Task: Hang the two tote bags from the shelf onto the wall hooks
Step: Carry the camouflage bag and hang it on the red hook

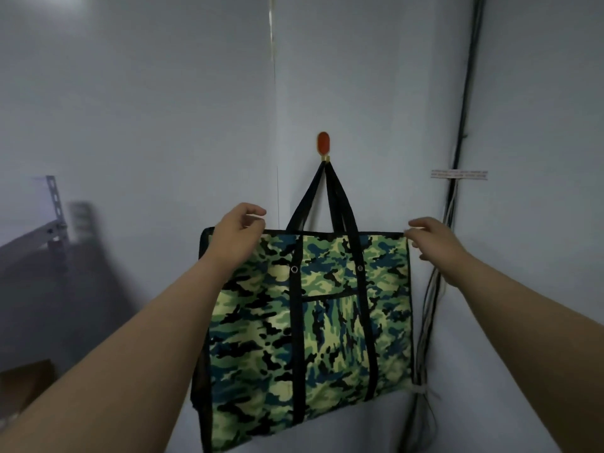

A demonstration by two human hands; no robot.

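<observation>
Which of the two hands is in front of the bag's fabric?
The left hand: it overlaps the camouflage tote bag at its top left corner, whereas the right hand sits just off the top right corner, mostly against the wall.

A red wall hook (323, 144) carries the camouflage tote bag (307, 335) by its black handles.

Shelf (49, 237) motion-blurred, cut by left edge; wall label (459, 174) text too small to read.

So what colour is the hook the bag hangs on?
The hook is orange-red with a brass tip, seen in the head view.
</observation>
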